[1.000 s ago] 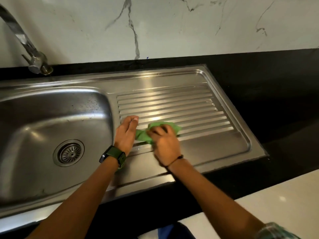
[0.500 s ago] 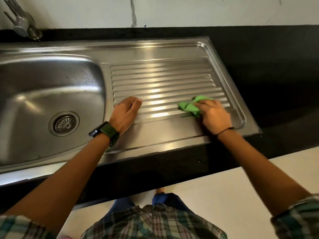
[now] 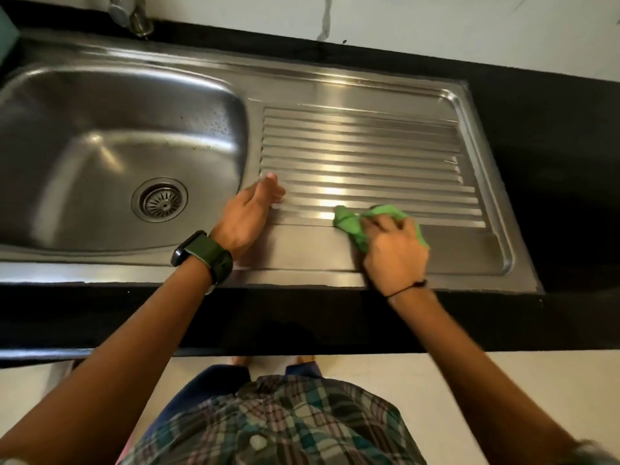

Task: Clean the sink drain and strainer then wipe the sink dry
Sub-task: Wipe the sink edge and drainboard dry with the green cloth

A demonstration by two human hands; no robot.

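- The right hand (image 3: 396, 253) presses a crumpled green cloth (image 3: 352, 223) onto the near part of the steel draining board (image 3: 362, 142), its fingers curled over the cloth and gripping it.
- The cloth sits at the near edge of the ridges, where they meet the flat strip of the board, and pokes out to the left and right of the hand.
- The left hand (image 3: 248, 216) rests on the board's left end, just beside the sink bowl (image 3: 100, 146); its fingers lie loosely bent on the metal and hold nothing.
- A dark watch (image 3: 203, 255) is on the left wrist, and a thin black band (image 3: 407, 288) is on the right wrist.
- The round strainer (image 3: 160, 199) sits in the drain at the bottom of the bowl, well apart from the cloth.
- Small water drops show on the bowl's right wall.
- The tap's base (image 3: 132, 13) stands at the back edge, behind the bowl.
- A black counter (image 3: 553, 162) surrounds the sink unit.
- A plaid shirt (image 3: 278, 421) shows at the bottom of the view.
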